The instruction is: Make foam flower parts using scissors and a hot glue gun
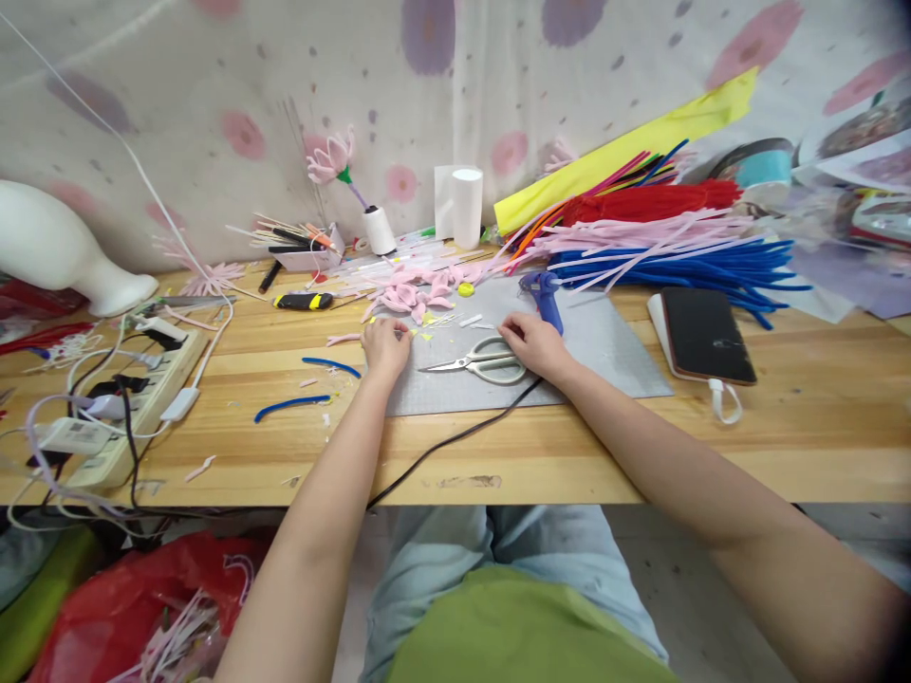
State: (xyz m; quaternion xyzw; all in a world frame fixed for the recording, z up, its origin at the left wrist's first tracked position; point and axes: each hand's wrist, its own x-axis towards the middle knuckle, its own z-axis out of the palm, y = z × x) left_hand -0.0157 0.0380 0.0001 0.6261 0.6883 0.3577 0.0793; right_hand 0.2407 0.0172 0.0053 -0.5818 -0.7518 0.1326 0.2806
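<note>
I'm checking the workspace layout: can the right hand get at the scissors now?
Probably yes: the right hand is close by the scissors, with no other object lying over them.

Bright, even light covered the table (541, 455), leaving only faint, soft shadows, while the floor (687, 593) below sat dimmer. Wide-angle stretch enlarged the right arm (669, 465) toward the darkened, blurry lower corner. Papers (864, 147) near the right edge looked smeared, and fine detail at the left hand (388, 349) was soft.
</note>
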